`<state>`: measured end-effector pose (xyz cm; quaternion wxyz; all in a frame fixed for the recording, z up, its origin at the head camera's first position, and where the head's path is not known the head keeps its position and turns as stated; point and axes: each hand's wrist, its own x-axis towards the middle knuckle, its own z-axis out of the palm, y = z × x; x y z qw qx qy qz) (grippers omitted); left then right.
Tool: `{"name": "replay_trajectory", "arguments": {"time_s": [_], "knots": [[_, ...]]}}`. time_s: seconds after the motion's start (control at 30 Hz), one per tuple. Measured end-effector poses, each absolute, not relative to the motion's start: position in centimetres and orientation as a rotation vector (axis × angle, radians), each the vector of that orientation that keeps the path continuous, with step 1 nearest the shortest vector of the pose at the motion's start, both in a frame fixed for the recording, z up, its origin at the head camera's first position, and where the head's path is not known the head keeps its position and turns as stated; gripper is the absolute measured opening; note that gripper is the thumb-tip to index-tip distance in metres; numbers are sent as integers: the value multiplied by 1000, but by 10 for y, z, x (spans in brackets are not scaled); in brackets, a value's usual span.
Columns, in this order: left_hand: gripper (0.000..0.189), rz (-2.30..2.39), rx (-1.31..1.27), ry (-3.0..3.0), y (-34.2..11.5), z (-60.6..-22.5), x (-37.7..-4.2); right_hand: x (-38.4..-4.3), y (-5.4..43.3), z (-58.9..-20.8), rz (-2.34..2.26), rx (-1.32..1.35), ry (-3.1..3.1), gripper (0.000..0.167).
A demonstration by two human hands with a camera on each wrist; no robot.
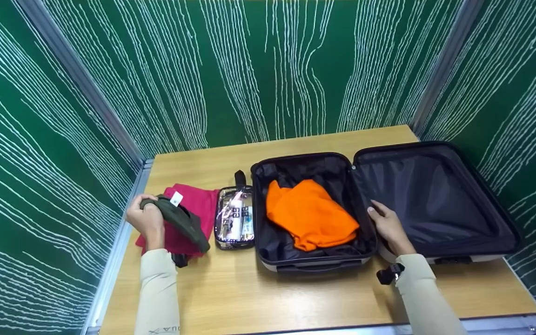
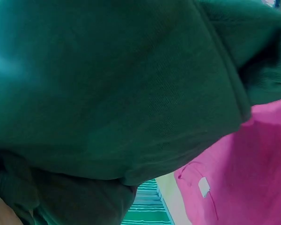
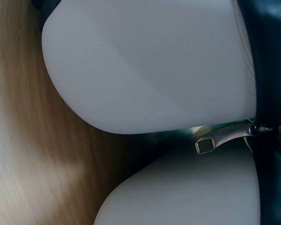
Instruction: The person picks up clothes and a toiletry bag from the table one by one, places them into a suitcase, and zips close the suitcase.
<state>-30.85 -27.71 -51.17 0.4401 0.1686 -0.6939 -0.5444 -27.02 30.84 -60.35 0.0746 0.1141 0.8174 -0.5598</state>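
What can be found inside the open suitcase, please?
A crumpled orange garment lies in one half of the suitcase; the other half shows a dark lining. Anything beneath the garment or behind this lining is covered and cannot be seen.

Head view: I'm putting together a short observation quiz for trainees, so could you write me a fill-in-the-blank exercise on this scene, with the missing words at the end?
1. The cloth lying in the open suitcase is bright ____.
2. The garment held by the left hand is dark ____.
3. In this view, the clear pouch lies to the ____ of the suitcase.
4. The hand nearest the suitcase is the person's ____ one.

Missing words: orange; green; left; right.
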Motion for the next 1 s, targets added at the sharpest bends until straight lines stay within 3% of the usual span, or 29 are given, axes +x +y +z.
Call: {"name": "replay_trajectory", "arguments": {"time_s": [1.0], "knots": [[30, -1263, 422, -1751, -256, -501, -308, -267, 310, -604, -1721, 328, 2435, 63]]}}
